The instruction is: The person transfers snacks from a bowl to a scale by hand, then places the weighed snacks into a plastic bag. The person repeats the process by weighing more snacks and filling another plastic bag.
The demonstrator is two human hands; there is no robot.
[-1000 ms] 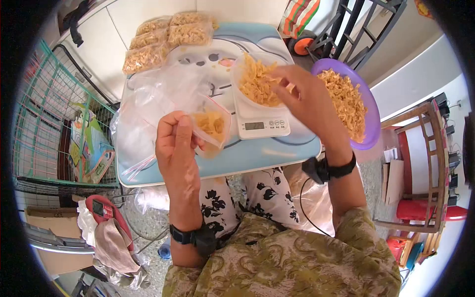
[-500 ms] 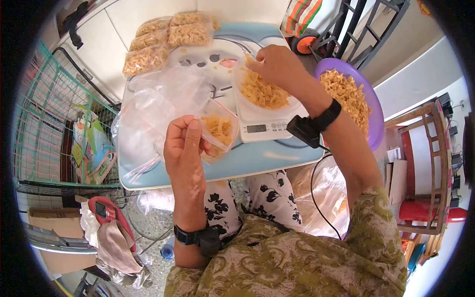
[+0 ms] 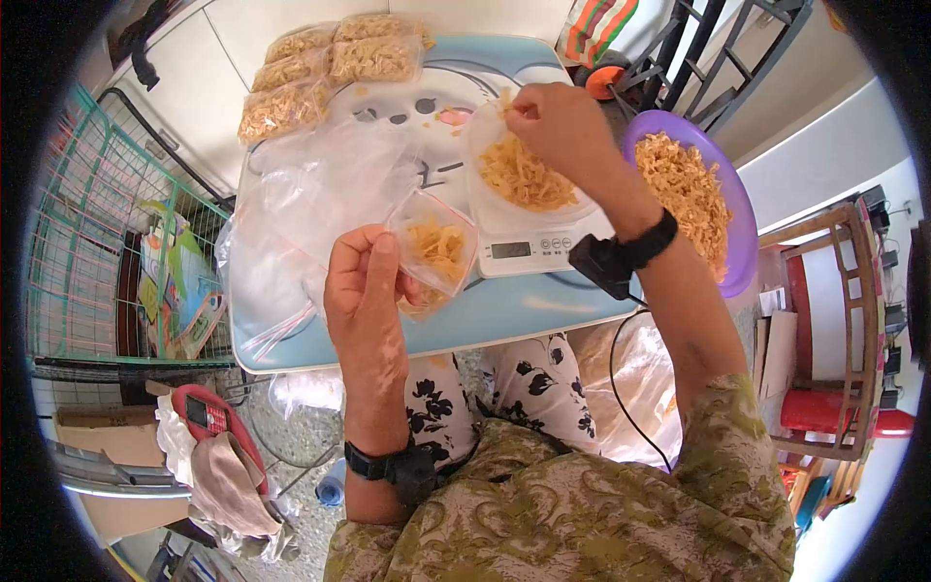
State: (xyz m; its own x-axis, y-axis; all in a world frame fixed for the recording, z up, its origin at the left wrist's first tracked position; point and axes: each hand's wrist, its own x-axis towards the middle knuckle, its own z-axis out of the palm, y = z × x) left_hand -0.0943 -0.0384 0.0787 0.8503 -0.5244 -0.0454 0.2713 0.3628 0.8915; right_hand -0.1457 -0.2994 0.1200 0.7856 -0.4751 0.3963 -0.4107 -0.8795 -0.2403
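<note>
My left hand (image 3: 364, 276) is closed on the edge of a small clear zip bag (image 3: 448, 209), whose mouth gapes upward. Yellowish dried strips (image 3: 433, 247) partly fill it. Over the far side of a white translucent bowl (image 3: 475, 150), my right hand (image 3: 558, 126) is in a pinch, with a bit of dried strip showing at the fingertips. More strips lie in the bowl, which sits on a white digital kitchen scale (image 3: 553, 254). The digits on its display are too small to read.
Filled bags (image 3: 291, 107) are stacked at the table's back left. Empty plastic bags (image 3: 291, 223) cover its left part. A purple basin (image 3: 742, 223) of dried strips stands at the right, and a wire cage (image 3: 87, 242) at the left. A black cable (image 3: 613, 388) hangs near my right forearm.
My right hand has risen slightly away from the strips in the bowl, moving a little right. The zip bag in my left hand has shifted slightly right, its mouth wider.
</note>
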